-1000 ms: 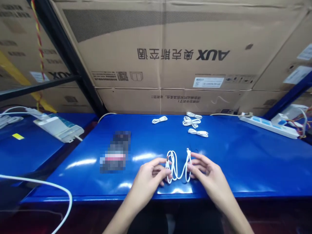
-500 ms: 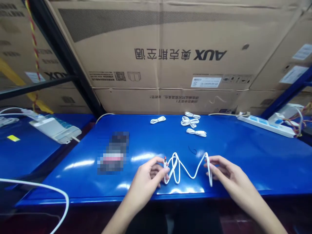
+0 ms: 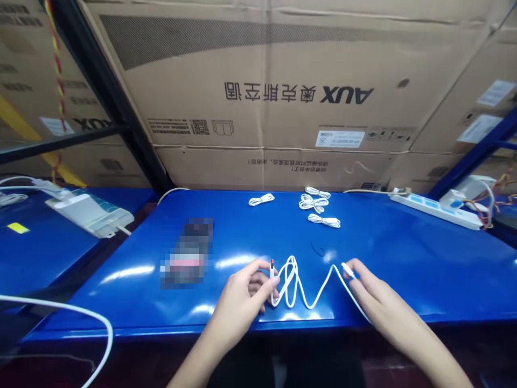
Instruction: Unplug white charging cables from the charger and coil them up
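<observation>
A white charging cable runs in loose loops between my two hands above the front of the blue table. My left hand pinches one plug end, whose red-orange tip points up, along with part of the cable. At the other side my right hand is closed on a white connector end, and the cable slants down below it. Beyond my hands lie a thin dark twist tie and several tied white cable bundles. Another bundle rests apart to their left.
A pixelated dark object lies left on the table. Power strips sit at the right and on the left table. Large cardboard boxes stand behind. A loose white cable curves at lower left.
My right hand has shifted along the cable and now shows the connector end between its fingers. The loops between the hands hang differently; my left hand has barely moved.
</observation>
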Demonstrator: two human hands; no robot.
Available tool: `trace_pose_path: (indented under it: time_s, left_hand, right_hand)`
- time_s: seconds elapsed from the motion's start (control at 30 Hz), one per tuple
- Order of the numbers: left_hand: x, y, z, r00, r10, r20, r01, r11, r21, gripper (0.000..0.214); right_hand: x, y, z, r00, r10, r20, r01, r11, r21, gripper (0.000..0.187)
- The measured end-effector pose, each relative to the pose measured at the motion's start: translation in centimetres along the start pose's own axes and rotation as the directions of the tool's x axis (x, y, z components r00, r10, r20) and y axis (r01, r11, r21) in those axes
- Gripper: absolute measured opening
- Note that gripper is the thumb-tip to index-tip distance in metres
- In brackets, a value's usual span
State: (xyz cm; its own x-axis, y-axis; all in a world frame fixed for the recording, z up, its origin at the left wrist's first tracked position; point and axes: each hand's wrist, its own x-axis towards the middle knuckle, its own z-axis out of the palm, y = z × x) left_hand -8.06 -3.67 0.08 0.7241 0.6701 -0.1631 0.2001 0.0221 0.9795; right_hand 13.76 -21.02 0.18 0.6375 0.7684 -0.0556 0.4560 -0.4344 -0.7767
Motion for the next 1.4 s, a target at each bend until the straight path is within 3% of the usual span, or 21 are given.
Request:
trace_pose_path:
  time_s: [0.13, 0.27, 0.4, 0.5, 0.6, 0.7, 0.87, 0.97, 1.2, 1.3, 1.4]
  left_hand:
    - [0.0, -0.1, -0.1, 1.0, 0.0, 0.003, 0.0, 1.0, -0.024, 0.029]
    - [0.0, -0.2, -0.4, 0.999, 0.013, 0.045, -0.009, 0.997, -0.078, 0.031]
    - [0.1, -0.2, -0.6, 0.994, 0.042, 0.097, -0.032, 0.993, -0.109, 0.028]
    - [-0.1, 0.0, -0.7, 0.992, 0.019, 0.123, -0.007, 0.995, -0.096, 0.023]
    - [-0.2, 0.4, -0.8, 0.993, -0.011, 0.114, 0.022, 0.995, -0.093, 0.023]
    - [-0.3, 0.7, -0.9, 0.998, -0.005, 0.07, 0.012, 0.995, -0.096, 0.019]
    - [-0.3, 0.8, -1.1, 1.0, 0.024, -0.016, -0.026, 0.988, -0.155, 0.023]
    - [-0.4, 0.5, -1.5, 0.996, 0.063, -0.07, -0.075, 0.978, -0.196, 0.026]
    - [-1.4, 0.4, -4.5, 0.965, 0.142, -0.219, -0.17, 0.978, -0.118, 0.034]
    - [-1.9, 1.1, -6.2, 0.917, 0.194, -0.348, -0.241, 0.966, -0.094, 0.035]
    - [-2.3, 1.8, -7.6, 0.866, 0.21, -0.453, -0.293, 0.949, -0.12, 0.04]
  right_hand:
    - [0.3, 0.3, 0.7, 0.993, 0.121, -0.014, -0.113, 0.956, 0.27, 0.022]
    - [-0.1, -0.7, 1.3, 0.999, 0.027, 0.042, -0.046, 0.837, 0.546, 0.03]
    - [-0.8, -2.2, 2.1, 0.983, -0.106, 0.151, 0.005, 0.833, 0.553, 0.028]
    - [-0.8, -2.7, 3.1, 0.969, -0.14, 0.204, 0.005, 0.835, 0.55, 0.032]
    - [-0.4, -2.5, 3.7, 0.974, -0.129, 0.185, 0.001, 0.825, 0.566, 0.035]
    - [-0.2, -2.0, 3.4, 0.994, -0.077, 0.072, 0.013, 0.768, 0.64, 0.034]
    - [-0.2, -0.5, 0.9, 0.978, 0.148, -0.144, 0.022, 0.617, 0.787, 0.037]
    - [0.1, 0.5, -1.3, 0.954, 0.2, -0.222, 0.067, 0.581, 0.811, 0.037]
    - [0.6, 1.1, -5.9, 0.938, 0.222, -0.265, 0.061, 0.647, 0.76, 0.041]
    - [0.5, 2.3, -7.7, 0.895, 0.272, -0.354, 0.081, 0.68, 0.729, 0.041]
    - [0.4, 4.3, -9.4, 0.876, 0.244, -0.416, 0.098, 0.754, 0.649, 0.029]
